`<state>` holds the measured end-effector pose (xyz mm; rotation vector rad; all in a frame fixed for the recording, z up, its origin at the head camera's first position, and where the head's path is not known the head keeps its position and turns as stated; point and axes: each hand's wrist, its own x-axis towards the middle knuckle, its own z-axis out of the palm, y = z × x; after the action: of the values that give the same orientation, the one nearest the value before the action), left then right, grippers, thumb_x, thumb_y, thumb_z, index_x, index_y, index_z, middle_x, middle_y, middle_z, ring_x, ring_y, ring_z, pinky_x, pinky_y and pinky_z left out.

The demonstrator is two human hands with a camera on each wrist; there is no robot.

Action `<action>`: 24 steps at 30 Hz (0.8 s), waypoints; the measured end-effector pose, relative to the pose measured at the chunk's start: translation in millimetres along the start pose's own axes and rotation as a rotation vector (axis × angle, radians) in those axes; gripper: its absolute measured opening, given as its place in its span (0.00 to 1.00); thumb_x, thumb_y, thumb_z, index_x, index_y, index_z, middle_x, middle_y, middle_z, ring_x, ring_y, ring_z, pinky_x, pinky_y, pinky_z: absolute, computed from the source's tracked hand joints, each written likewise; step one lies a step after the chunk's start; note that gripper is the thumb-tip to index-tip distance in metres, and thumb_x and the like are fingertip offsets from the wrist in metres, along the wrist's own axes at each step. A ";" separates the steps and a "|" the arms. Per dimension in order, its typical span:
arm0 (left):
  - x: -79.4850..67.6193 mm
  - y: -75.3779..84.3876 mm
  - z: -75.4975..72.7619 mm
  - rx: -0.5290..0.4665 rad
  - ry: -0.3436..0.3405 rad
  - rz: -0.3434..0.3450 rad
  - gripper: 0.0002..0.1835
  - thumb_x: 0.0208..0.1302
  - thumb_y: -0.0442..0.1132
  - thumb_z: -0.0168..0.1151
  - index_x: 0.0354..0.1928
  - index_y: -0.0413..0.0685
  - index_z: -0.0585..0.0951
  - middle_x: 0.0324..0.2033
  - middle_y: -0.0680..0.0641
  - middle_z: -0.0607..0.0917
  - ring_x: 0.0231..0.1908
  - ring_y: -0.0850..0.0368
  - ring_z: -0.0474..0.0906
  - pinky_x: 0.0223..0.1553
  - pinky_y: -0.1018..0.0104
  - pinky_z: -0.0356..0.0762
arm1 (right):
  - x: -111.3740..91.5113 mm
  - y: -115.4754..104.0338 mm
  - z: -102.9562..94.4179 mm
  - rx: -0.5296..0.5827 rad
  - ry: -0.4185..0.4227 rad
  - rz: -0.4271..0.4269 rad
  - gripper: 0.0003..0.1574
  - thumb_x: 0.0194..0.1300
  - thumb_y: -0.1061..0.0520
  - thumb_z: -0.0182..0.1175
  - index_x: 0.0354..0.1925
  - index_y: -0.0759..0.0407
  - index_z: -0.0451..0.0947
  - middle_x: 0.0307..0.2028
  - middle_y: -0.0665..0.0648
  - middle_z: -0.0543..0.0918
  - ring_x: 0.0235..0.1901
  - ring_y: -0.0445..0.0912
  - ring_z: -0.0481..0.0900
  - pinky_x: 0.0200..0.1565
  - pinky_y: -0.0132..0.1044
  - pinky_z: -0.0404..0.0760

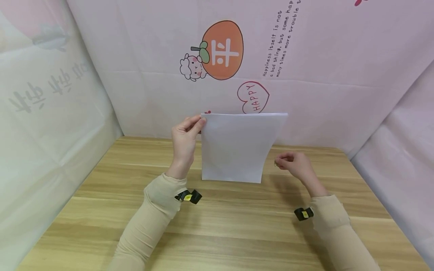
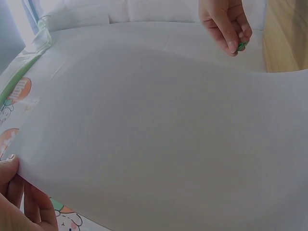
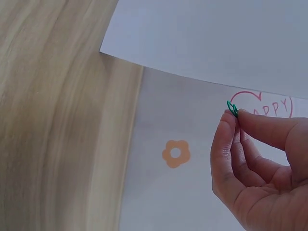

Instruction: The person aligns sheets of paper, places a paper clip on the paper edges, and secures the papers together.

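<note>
Left fingers [image 1: 192,119] pinch upright paper [image 1: 237,146], while right fingers [image 3: 223,147] pinch a green clip [image 3: 232,108], long axis toward it.

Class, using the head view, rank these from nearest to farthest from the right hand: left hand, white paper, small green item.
1. Small green item: pinched in the right hand.
2. White paper: left of that hand.
3. Left hand: at the paper's upper left corner.

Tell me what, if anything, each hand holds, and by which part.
The left hand pinches the paper at its upper left corner in the head view; the right hand pinches a green clip by one end.
</note>
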<state>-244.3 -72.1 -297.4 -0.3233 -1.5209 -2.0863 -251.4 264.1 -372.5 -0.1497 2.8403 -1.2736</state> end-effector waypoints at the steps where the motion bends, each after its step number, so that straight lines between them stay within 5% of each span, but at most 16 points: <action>1: -0.1 0.2 0.1 0.001 0.001 0.000 0.14 0.54 0.29 0.68 0.41 0.24 0.81 0.24 0.58 0.81 0.25 0.66 0.75 0.29 0.75 0.76 | -0.6 -1.0 0.0 -0.002 0.002 -0.001 0.24 0.68 0.46 0.56 0.49 0.65 0.78 0.42 0.62 0.85 0.39 0.50 0.85 0.40 0.34 0.83; 6: -0.3 0.3 0.3 0.002 0.002 0.003 0.13 0.55 0.28 0.67 0.41 0.24 0.82 0.24 0.58 0.81 0.25 0.67 0.75 0.29 0.76 0.75 | -2.7 -6.2 -0.4 0.004 0.007 -0.004 0.24 0.67 0.46 0.57 0.48 0.65 0.78 0.42 0.62 0.85 0.40 0.51 0.85 0.40 0.34 0.83; 15: -1.1 0.2 0.6 -0.006 0.003 0.000 0.14 0.54 0.29 0.68 0.41 0.23 0.81 0.25 0.57 0.81 0.25 0.66 0.74 0.28 0.76 0.75 | -6.6 -15.6 -2.5 0.039 0.004 -0.035 0.25 0.67 0.46 0.57 0.48 0.67 0.78 0.42 0.65 0.84 0.33 0.35 0.82 0.39 0.29 0.82; 24: -1.1 -1.6 0.4 0.002 -0.006 0.000 0.14 0.55 0.29 0.68 0.40 0.24 0.82 0.25 0.58 0.81 0.25 0.66 0.75 0.29 0.76 0.75 | -9.7 -22.8 -3.8 0.006 0.032 -0.056 0.25 0.67 0.44 0.57 0.46 0.64 0.79 0.40 0.62 0.86 0.38 0.48 0.85 0.39 0.31 0.82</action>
<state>-244.3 -71.1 -299.0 -0.3291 -1.5258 -2.0853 -240.1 252.8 -353.1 -0.2124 2.8785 -1.3055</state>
